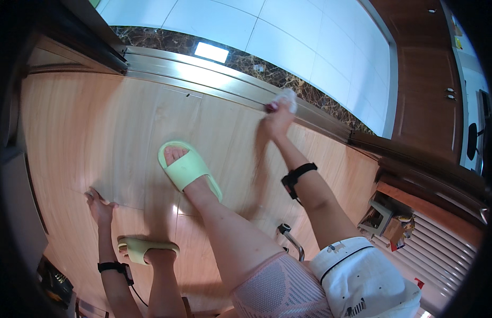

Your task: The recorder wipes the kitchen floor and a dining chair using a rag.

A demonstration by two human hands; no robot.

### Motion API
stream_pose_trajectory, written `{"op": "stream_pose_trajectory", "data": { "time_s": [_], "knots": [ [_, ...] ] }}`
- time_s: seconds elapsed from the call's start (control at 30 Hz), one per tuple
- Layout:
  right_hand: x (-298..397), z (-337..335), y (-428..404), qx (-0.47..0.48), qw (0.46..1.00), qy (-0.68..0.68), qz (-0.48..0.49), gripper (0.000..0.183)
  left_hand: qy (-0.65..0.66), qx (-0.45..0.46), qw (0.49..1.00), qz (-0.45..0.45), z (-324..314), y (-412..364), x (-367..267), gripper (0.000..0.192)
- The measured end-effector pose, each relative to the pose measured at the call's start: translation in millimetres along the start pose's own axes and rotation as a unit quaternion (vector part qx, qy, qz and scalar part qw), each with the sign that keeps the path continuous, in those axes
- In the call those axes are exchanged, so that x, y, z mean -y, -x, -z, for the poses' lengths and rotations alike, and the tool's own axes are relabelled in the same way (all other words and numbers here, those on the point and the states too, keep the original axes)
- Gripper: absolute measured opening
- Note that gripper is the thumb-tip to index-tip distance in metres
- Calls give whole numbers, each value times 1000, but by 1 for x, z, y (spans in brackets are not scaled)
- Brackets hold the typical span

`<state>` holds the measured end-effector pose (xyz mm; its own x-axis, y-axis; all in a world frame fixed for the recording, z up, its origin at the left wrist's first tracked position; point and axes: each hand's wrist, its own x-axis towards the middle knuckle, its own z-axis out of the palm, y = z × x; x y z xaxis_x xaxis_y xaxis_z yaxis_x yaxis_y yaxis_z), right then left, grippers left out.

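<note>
My right hand (278, 121) grips a crumpled white cloth or tissue (289, 99), blurred, against the metal sliding-door track (198, 75). A dark red spot shows at its fingers; I cannot tell what it is. Down to the left, my left hand (101, 211) is at the wood-look floor (130, 131), thumb and fingers apart, with nothing clear in its hold. Between the hands, a foot in a light green slipper (186, 167) stands on the boards. The other green slipper (144, 248) is beside my left forearm.
Beyond the track run a dark marbled stone sill (154, 37) and white floor tiles (285, 39). Brown cabinets (425, 91) rise at right. A chrome-legged caster (285, 228) is near my right arm. Boxes (395, 232) sit by a ribbed white panel (441, 254).
</note>
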<state>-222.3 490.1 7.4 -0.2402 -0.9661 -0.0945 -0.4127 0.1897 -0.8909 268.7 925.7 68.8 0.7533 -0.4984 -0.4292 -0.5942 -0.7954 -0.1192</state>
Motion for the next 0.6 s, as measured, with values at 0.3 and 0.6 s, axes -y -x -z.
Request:
{"op": "stream_pose_trajectory", "data": {
  "time_s": [0.3,0.6],
  "knots": [
    [32,-13,19,143,984,82,73,50,52,30,998,8,-4,-2,8,124],
    [101,-185,125,333,937,-88,56,59,48,41,998,25,-7,-7,10,124]
  ]
}}
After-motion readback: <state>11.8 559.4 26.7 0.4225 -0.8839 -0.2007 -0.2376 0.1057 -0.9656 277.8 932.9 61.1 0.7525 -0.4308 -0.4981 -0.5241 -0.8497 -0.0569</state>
